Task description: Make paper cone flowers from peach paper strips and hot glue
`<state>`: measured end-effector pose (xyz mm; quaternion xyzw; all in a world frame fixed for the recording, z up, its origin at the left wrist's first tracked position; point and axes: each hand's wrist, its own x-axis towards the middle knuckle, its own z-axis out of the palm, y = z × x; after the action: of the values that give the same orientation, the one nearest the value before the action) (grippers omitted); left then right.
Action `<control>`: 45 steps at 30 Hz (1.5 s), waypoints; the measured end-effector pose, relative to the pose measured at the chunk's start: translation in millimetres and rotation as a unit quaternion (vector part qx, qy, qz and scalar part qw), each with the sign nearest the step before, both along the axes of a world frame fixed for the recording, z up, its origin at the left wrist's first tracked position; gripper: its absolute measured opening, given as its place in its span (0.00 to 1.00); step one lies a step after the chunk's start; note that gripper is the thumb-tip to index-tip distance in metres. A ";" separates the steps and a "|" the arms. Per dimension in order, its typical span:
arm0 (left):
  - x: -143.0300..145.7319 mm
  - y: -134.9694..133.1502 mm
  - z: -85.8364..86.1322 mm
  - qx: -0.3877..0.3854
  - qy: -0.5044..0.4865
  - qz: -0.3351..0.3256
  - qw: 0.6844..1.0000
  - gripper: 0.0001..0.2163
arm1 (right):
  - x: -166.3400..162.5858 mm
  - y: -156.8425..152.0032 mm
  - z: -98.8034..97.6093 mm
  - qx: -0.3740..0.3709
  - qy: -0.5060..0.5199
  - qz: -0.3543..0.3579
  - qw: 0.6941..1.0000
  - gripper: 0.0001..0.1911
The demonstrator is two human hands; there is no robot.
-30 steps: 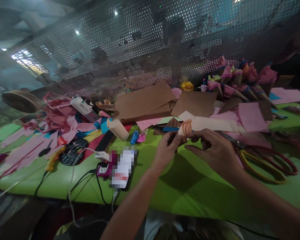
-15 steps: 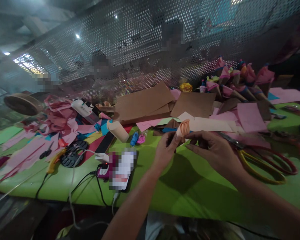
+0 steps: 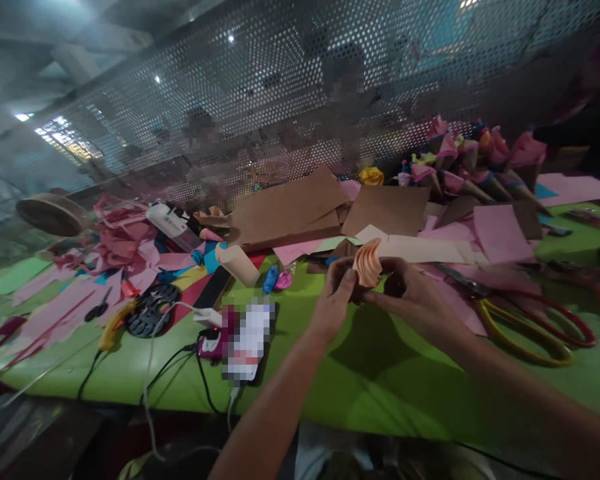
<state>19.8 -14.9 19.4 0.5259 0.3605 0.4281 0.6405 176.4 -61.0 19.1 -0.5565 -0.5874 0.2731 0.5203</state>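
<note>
A small pleated piece of peach and cream paper is held upright above the green table. My left hand pinches its left side, with the thumb in front. My right hand has its fingers closed at the paper's right and lower edge; some fingertips are hidden behind it. Large scissors with one yellow and one red handle lie to the right of my right hand. Behind the pleated paper lies a long cream paper strip.
A phone on a cable lies left of my left forearm. Further left are a yellow glue gun, a black round holder and pink paper scraps. Brown cardboard and paper-wrapped cones stand along the perforated screen.
My right hand has moved left and in, from beside the pleated paper to touching it. The paper has turned, showing more of its folds. The view has shifted slightly.
</note>
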 end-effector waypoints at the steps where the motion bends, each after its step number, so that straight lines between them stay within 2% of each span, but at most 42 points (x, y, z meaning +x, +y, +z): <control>1: 0.2 -0.8 -0.2 0.002 0.000 0.002 1.000 0.22 | -0.8 1.2 -1.9 0.000 -0.008 0.015 1.000 0.20; 6: -2.3 -1.6 -0.9 0.014 0.035 0.005 0.999 0.22 | -1.5 4.4 -3.9 0.032 -0.025 0.026 0.999 0.17; 13: -8.7 3.5 4.3 0.067 0.038 -0.046 0.996 0.22 | -0.1 2.9 -1.3 0.005 0.005 0.022 1.000 0.17; 20: -8.8 5.5 -0.1 0.052 0.033 -0.032 0.998 0.18 | -2.0 2.9 -0.7 0.018 -0.022 0.006 1.000 0.15; 30: -9.8 6.5 -1.4 0.037 0.014 -0.037 0.999 0.15 | 0.5 4.4 0.3 0.031 -0.027 0.020 0.999 0.12; 38: -11.7 7.2 -1.1 0.023 0.004 -0.047 0.999 0.19 | 2.1 3.7 -0.5 0.013 -0.013 0.010 1.000 0.14; 45: -10.4 6.8 -2.4 0.061 0.025 -0.049 0.997 0.20 | 3.2 4.3 -1.1 0.014 -0.002 0.009 1.000 0.17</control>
<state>9.4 -8.0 16.9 0.5914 0.3237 0.4043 0.6181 179.6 -56.7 17.9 -0.5449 -0.5969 0.2684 0.5242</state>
